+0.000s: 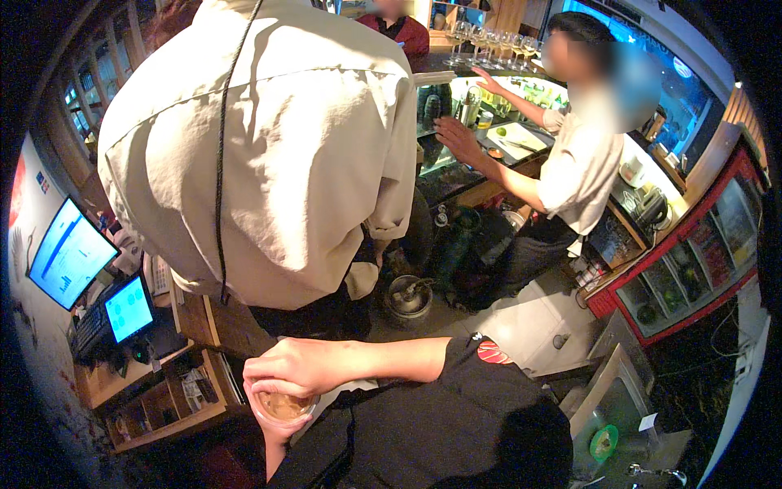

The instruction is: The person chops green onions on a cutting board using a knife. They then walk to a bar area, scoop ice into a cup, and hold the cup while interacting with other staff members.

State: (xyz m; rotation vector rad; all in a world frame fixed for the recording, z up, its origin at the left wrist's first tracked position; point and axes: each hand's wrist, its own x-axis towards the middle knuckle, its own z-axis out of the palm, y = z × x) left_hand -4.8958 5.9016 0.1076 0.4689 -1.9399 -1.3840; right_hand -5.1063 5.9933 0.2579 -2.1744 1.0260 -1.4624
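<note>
bar or cafe, behind counter; wine glasses [491, 37] far on bar top; till screens [90, 277] left; red display fridge [692, 269] right

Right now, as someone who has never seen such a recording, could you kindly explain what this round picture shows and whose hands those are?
There is no machine here: a person wears a wide fisheye camera on the head, looking down, so edges bend and the corners go dark. There is only this one view. The two bare hands at the bottom are the wearer's own. The left hand supports a clear cup of brownish drink from below, and the right hand lies over its top, fingers curled round the rim. Directly ahead a person in a beige shirt bends away. Further right, a co-worker reaches over a counter with a cutting board; stemmed glasses stand behind. Two lit screens sit at the left, and a red display cooler at the right.
</note>
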